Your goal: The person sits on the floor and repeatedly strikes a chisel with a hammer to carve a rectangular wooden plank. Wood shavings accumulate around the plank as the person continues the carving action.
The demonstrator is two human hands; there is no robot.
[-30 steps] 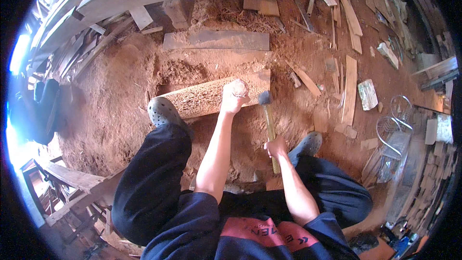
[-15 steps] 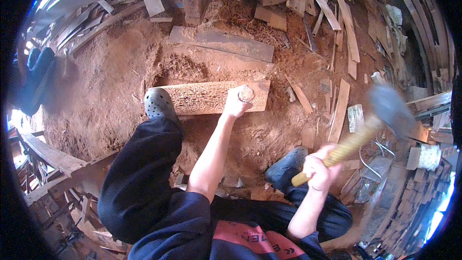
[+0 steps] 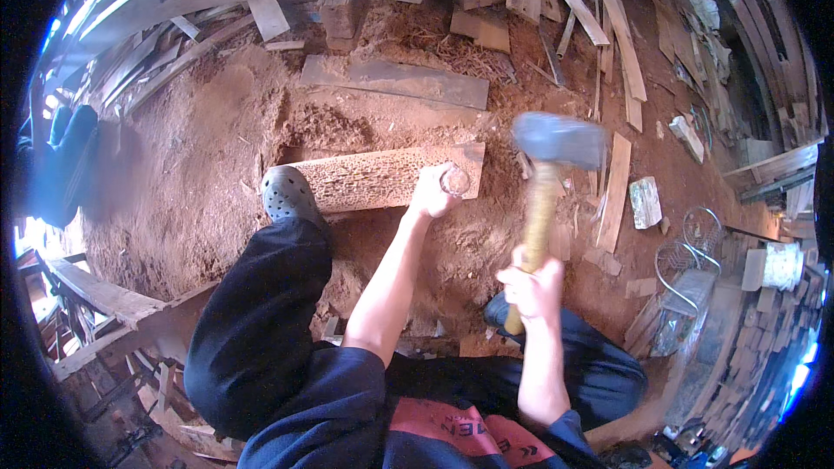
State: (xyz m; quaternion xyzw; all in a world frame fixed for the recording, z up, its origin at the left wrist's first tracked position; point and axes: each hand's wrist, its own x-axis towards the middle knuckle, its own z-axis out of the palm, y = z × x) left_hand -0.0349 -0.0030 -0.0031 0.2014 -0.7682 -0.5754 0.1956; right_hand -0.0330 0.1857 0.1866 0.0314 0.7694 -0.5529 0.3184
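Hammer (image 3: 542, 195) aloft in the right hand (image 3: 532, 287), round-topped tool (image 3: 454, 180) in the left (image 3: 431, 194)

The fingers of the left hand are wrapped tightly around the tool, which shows nearly end-on as a pale, roundish top; its lower end is hidden. This hand is over the right part of a wooden board (image 3: 369, 178) that lies on the reddish dirt floor (image 3: 187, 182). Small pits cover most of the board, while its right end looks smoother.

The right hand's fingers are closed around the hammer's yellowish handle, near the lower end. The grey head (image 3: 560, 141), slightly blurred, is to the right of the board and well apart from the tool's top.

A grey clog (image 3: 288, 194) with holes is at the board's left end. A darker plank (image 3: 395, 82) lies beyond the board, roughly along it. To the right are a long pale plank (image 3: 614, 195), a whitish block (image 3: 645, 202) just beside it, and a wire rack (image 3: 686, 252) farther off.
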